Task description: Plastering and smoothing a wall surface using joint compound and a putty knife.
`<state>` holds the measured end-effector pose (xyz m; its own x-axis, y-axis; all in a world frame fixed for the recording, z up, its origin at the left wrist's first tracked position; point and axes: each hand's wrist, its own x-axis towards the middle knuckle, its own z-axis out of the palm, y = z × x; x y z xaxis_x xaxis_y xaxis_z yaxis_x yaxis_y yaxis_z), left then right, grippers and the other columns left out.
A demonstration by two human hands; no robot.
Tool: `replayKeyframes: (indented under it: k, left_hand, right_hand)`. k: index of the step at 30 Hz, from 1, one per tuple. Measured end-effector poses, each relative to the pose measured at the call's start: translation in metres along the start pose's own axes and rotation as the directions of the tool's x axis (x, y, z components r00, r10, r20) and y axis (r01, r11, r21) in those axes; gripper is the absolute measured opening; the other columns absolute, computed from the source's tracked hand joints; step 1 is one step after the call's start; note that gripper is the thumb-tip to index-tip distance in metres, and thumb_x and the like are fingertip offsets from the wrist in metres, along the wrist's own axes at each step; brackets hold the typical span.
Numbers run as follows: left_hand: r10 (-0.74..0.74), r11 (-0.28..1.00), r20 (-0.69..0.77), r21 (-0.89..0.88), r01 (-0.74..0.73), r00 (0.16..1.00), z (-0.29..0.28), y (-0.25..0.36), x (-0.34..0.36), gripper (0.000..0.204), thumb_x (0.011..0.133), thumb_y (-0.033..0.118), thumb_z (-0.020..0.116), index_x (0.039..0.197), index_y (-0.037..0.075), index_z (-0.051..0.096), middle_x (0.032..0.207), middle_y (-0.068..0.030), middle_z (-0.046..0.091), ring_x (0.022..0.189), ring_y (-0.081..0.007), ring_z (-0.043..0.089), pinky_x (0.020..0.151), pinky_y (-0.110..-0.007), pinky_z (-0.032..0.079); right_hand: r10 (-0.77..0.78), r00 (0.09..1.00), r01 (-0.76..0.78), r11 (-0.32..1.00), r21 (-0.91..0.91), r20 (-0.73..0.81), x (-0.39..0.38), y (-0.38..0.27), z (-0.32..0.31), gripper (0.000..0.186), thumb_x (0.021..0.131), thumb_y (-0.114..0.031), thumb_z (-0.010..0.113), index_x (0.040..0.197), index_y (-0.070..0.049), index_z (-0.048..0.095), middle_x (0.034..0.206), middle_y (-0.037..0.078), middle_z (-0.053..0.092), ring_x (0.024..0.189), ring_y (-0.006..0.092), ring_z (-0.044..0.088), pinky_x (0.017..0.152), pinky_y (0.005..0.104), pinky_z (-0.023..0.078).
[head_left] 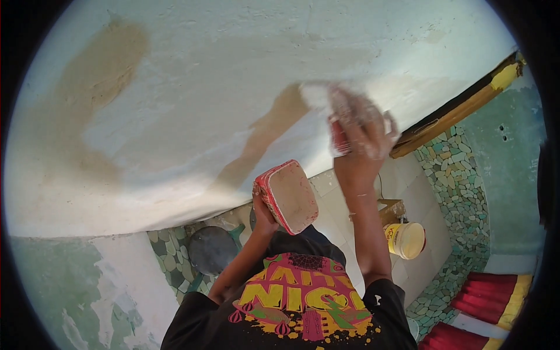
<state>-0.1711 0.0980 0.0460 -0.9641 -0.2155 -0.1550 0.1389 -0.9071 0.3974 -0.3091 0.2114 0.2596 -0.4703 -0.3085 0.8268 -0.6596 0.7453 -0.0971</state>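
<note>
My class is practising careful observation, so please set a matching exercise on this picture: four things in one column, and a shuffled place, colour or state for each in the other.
Column one
1. Red-rimmed tub
2. Right hand
3. Plastic bucket
4. Wooden beam

Column two
A. Yellow, seen against pale floor tiles
B. Held in the left hand
C. Brown, along the wall's right edge
D. Smeared with white, blurred

Pairs: 1-B, 2-D, 3-A, 4-C
</note>
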Motion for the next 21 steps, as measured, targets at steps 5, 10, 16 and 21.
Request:
replayKeyframes:
  k: [5,10,16,21]
  left_hand:
    - [-0.034,0.998,-0.01,0.046,0.035,0.999,-0.007,0.009,0.002,0.076,0.102,0.066,0.032,0.15,0.008,0.043,0.149,-0.0154,0.052,0.134,-0.0326,0.054,0.113,-0.051,0.043]
    - [-0.087,0.993,0.0,-0.076,0.087,0.996,-0.01,0.021,-0.001,0.073,0.103,0.063,0.03,0.15,0.008,0.044,0.148,-0.0147,0.053,0.133,-0.032,0.055,0.112,-0.05,0.043]
    - [-0.015,0.999,-0.012,0.04,0.015,1.0,-0.014,0.021,0.002,0.072,0.104,0.062,0.029,0.15,0.008,0.044,0.148,-0.0149,0.053,0.133,-0.0324,0.054,0.112,-0.05,0.043]
    - [0.007,1.0,0.018,0.01,-0.008,1.0,-0.009,0.026,0.0,0.073,0.103,0.062,0.03,0.15,0.008,0.044,0.148,-0.0152,0.053,0.133,-0.0332,0.055,0.112,-0.05,0.043]
  right_hand:
    - [-0.053,0.98,0.064,0.997,0.05,-0.194,0.037,0.012,0.005,0.039,0.078,-0.018,0.08,0.116,-0.027,0.076,0.128,-0.005,0.067,0.119,0.0223,0.061,0.108,0.049,0.033]
    - [-0.135,0.983,0.135,0.991,0.013,0.12,0.003,0.007,-0.008,0.041,0.077,-0.017,0.081,0.116,-0.027,0.076,0.124,-0.005,0.069,0.118,0.0227,0.062,0.106,0.0496,0.036]
    - [-0.158,0.954,0.192,0.974,0.117,-0.254,0.058,-0.017,-0.012,0.037,0.076,-0.013,0.08,0.112,-0.019,0.075,0.122,-0.001,0.07,0.113,0.0254,0.064,0.098,0.0462,0.041]
    - [-0.102,0.995,0.101,0.995,0.02,0.019,0.012,-0.029,-0.008,0.041,0.078,-0.015,0.081,0.118,-0.022,0.075,0.121,-0.001,0.07,0.113,0.0224,0.064,0.1,0.0432,0.042]
